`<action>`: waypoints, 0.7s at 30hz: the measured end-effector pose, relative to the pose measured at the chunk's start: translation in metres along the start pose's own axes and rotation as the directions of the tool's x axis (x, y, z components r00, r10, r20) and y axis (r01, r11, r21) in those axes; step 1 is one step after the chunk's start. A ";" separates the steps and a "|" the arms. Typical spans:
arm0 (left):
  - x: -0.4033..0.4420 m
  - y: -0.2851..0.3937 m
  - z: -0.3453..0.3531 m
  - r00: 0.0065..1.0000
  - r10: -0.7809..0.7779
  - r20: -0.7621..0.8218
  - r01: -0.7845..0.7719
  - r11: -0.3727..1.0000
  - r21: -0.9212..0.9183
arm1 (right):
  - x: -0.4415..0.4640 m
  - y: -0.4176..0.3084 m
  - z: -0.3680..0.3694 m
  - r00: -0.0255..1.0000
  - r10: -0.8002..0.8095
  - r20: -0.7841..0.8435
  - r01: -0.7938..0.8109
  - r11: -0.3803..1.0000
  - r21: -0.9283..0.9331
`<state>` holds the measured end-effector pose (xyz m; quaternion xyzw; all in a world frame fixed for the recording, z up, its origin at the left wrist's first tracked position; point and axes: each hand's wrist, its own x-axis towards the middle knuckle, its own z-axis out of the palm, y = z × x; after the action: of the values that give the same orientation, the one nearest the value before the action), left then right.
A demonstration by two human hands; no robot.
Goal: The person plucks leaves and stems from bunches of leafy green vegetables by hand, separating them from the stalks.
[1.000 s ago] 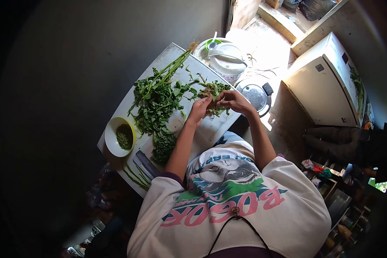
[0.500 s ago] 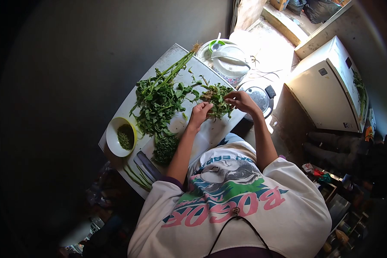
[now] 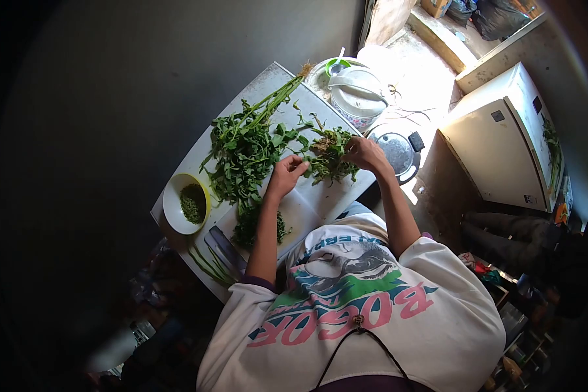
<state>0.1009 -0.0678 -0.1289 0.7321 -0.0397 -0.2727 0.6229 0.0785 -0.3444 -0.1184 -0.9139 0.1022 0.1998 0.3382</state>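
My right hand (image 3: 367, 155) has its fingers curled down into the right-hand pile of green leaves and brownish stalks (image 3: 332, 151), gripping leafy greens. Between that pile and a larger bunch of leafy greens (image 3: 242, 153) is my left hand (image 3: 285, 176), thumb and fingers drawn together. Whatever may be in that pinch is too small to make out. The larger bunch lies with its long stems and roots toward the far corner of the white table (image 3: 268, 81). Under my left forearm, finely cut greens (image 3: 247, 228) rest on a pale cutting board (image 3: 299, 219), partly hidden.
At the table's left edge stands a bowl (image 3: 175, 208) of chopped greens, with long green stalks (image 3: 209, 264) nearby. Beyond the table are a lidded white rice cooker (image 3: 358, 91) and a metal-lidded pot (image 3: 394, 154). A white refrigerator (image 3: 493, 144) stands to the right.
My left hand has moved left, away from the right-hand pile, and its forearm now covers more of the cut greens. My right hand stays at the pile. The view has shifted slightly.
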 end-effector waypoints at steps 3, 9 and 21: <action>0.009 -0.008 -0.009 0.996 0.014 -0.084 -0.015 1.000 -0.018 | -0.004 -0.005 0.003 0.996 -0.021 -0.085 0.014 0.996 -0.086; 0.018 -0.007 -0.029 0.967 0.030 -0.254 -0.022 0.999 0.033 | 0.005 0.006 0.012 0.999 0.034 0.030 -0.031 0.994 -0.108; 0.014 -0.002 -0.027 0.773 0.259 -0.579 0.080 0.866 0.494 | -0.019 -0.004 -0.035 0.989 -0.110 0.098 0.076 0.950 0.303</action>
<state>0.1239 -0.0489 -0.1338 0.9112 0.0660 0.0373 0.4050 0.0728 -0.3638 -0.0835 -0.8434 0.0688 0.2175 0.4865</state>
